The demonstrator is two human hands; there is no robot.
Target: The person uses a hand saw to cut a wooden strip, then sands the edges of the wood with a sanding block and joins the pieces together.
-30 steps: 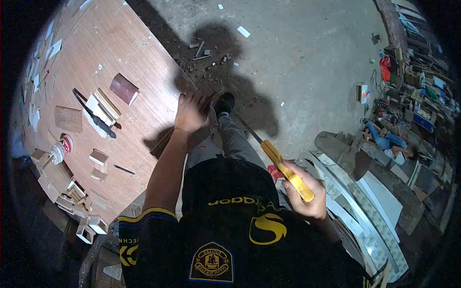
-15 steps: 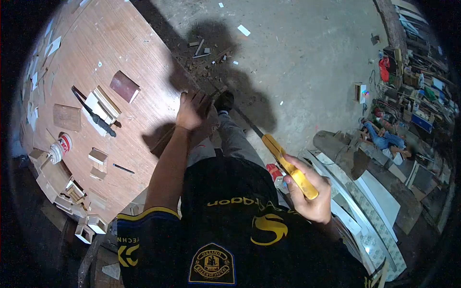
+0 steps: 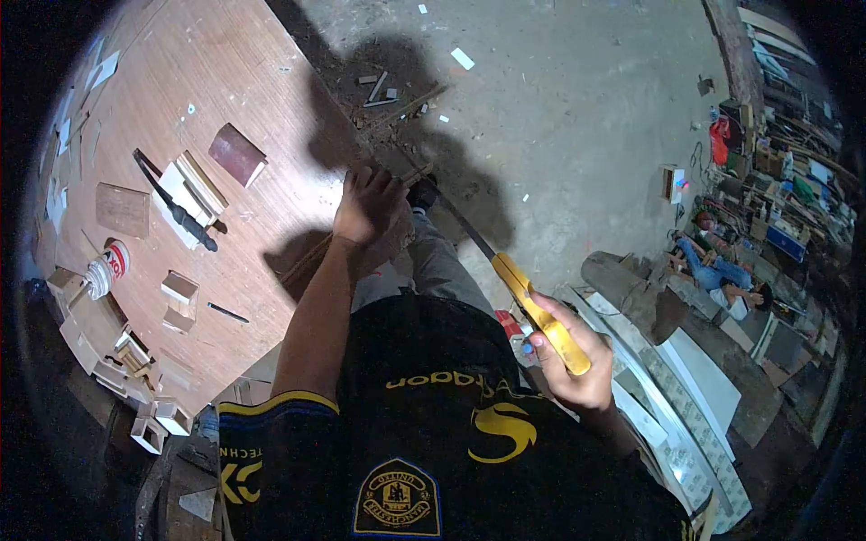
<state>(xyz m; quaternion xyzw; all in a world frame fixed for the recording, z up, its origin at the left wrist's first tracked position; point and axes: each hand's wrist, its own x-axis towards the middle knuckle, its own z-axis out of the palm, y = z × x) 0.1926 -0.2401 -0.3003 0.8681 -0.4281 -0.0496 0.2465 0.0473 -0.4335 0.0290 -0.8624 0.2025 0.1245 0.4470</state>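
Observation:
My right hand [image 3: 582,361] is wrapped round the yellow handle of a hand saw [image 3: 508,270]. The saw's narrow dark blade slants up and left to the table's edge, near the fingers of my left hand [image 3: 368,212]. That hand lies at the edge of the wooden table [image 3: 271,108], fingers bent down over a wooden strip [image 3: 417,174]. One end of the strip juts past the edge beside the blade tip; the rest is hidden under the hand and in shadow.
On the table are a reddish-brown curved block [image 3: 238,155], a dark-handled tool [image 3: 185,216] against pale wood pieces, a pen [image 3: 228,312], a white-and-red tub [image 3: 108,268] and several small wooden boxes [image 3: 171,417]. Offcuts [image 3: 377,87] litter the floor. Boards [image 3: 695,388] lie at right; a person [image 3: 722,270] is beyond.
The camera view has shifted slightly. My right hand and the saw have moved a little; my left hand stays at the table's edge.

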